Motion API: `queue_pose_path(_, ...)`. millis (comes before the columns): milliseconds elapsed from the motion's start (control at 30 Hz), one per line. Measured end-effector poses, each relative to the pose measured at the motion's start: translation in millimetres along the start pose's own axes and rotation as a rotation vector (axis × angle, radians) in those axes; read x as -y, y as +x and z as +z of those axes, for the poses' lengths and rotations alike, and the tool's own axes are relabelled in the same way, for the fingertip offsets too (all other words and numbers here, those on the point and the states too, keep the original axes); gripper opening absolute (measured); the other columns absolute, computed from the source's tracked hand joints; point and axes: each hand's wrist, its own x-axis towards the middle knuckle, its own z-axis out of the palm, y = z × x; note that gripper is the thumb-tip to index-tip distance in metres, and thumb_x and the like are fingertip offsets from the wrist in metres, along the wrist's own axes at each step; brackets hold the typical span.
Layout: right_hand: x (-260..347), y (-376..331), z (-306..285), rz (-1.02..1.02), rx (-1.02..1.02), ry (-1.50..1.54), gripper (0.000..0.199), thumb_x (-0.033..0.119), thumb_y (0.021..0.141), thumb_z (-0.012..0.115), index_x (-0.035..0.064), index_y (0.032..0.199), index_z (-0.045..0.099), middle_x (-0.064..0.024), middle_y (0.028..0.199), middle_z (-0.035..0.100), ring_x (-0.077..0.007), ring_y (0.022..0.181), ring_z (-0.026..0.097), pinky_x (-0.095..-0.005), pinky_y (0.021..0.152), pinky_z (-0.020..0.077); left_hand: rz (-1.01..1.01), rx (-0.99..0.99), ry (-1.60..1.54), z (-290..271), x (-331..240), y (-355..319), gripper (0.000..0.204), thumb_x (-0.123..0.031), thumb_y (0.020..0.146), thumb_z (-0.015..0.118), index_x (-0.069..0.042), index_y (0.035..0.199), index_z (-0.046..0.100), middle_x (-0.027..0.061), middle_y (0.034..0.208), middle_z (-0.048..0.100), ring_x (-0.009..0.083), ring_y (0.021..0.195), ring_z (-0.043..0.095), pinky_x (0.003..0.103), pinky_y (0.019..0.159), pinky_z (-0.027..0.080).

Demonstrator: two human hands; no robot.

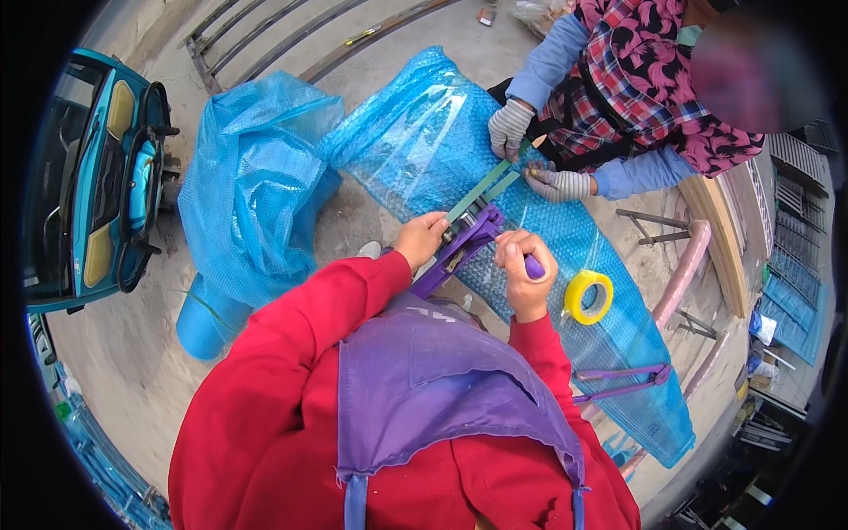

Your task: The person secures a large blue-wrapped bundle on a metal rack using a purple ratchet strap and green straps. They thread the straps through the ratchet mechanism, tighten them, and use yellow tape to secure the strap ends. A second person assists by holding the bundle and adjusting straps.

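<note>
My left fingers point(430, 221) are pinching the green strap point(488, 188), thumb and index nearly together, just beside the head of the purple strapping tensioner point(481, 228). My right fingers point(533, 243) are wrapping its lever in a closed fist; the purple grip point(533, 267) is poking out. Tensioner is sitting at a slant over the near side of a blue bubble-wrapped bundle point(384, 155); strap is running away from me across it. At the far side, a co-worker's two gloved hands are working at the strap: one glove point(510, 129) is touching it, the other point(558, 182) is hovering close by, contact unclear. Right of my fist, a yellow tape roll point(572, 299) is lying on the wrap; farther along, a purple-handled hand tool point(655, 375). Left: loose bubble wrap point(256, 159) is trailing from its roll point(208, 322). Beyond that, a teal vehicle point(102, 177) is standing.
</note>
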Motion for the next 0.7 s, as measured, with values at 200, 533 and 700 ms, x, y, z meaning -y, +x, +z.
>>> queue_pose_path(200,-0.6,1.8,-2.9,0.042,0.014,-0.015,0.017,-0.004,0.083,0.06,0.0016,0.071,0.048,-0.0086,0.074,0.059,-0.0172,0.071,0.055,-0.0293,0.068,0.0447,0.244,-0.221,0.399,7.2,-5.6,-10.8,0.03,-0.018,0.092,0.053,-0.012,0.12,0.062,0.0141,0.093,0.068,0.0227,0.083,0.066,0.033,0.075,0.049)
queue_pose_path(533,-2.9,9.1,-4.4,-0.001,0.066,0.022,0.016,-0.005,0.083,0.058,0.0013,0.072,0.047,-0.0087,0.074,0.058,-0.0174,0.07,0.054,-0.0288,0.067,0.0438,0.228,-0.197,0.391,4.4,-16.5,-14.6,0.029,-0.019,0.092,0.051,-0.014,0.118,0.063,0.0184,0.099,0.066,0.0357,0.092,0.063,0.04,0.081,0.049)
queue_pose_path(700,1.4,22.6,-7.7,0.075,0.025,0.167,0.02,0.002,0.089,0.054,0.0036,0.072,0.044,-0.0065,0.068,0.052,-0.0155,0.063,0.047,-0.0312,0.066,0.0419,0.218,-0.147,0.317,3.1,-21.9,-17.4,0.029,-0.02,0.092,0.052,-0.013,0.118,0.062,0.0194,0.101,0.065,0.0365,0.093,0.063,0.041,0.081,0.049)
